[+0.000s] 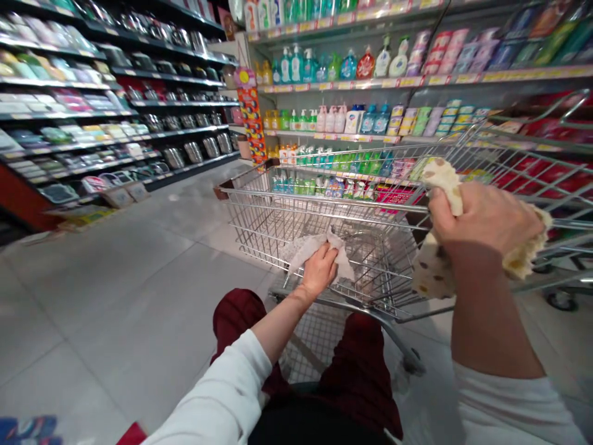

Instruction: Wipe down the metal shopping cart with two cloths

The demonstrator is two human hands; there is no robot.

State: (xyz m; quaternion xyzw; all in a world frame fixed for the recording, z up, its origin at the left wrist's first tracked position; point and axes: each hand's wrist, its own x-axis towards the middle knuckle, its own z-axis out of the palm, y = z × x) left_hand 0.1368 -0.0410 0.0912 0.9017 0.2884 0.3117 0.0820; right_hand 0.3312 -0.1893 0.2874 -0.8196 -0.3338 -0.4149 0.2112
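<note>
My left hand (319,270) grips a crumpled white paper napkin (315,254), holding it just inside the wire shopping cart (324,199). My right hand (482,216) is raised above the cart's right side. It is wrapped around a soft, folded flatbread (435,275) with brown toasted spots, and one end sticks up past my thumb. Part of the flatbread is hidden behind my fingers. White sleeves cover both my forearms, and my dark red trousers show below the cart's handle.
The cart's wire basket stands in front of me on a pale tiled floor (111,290). Shelves of steel pots (192,151) line the aisle on the left. Shelves of bottled cleaning products (324,68) rise on the right, and a second cart's wheel (560,301) shows at the right.
</note>
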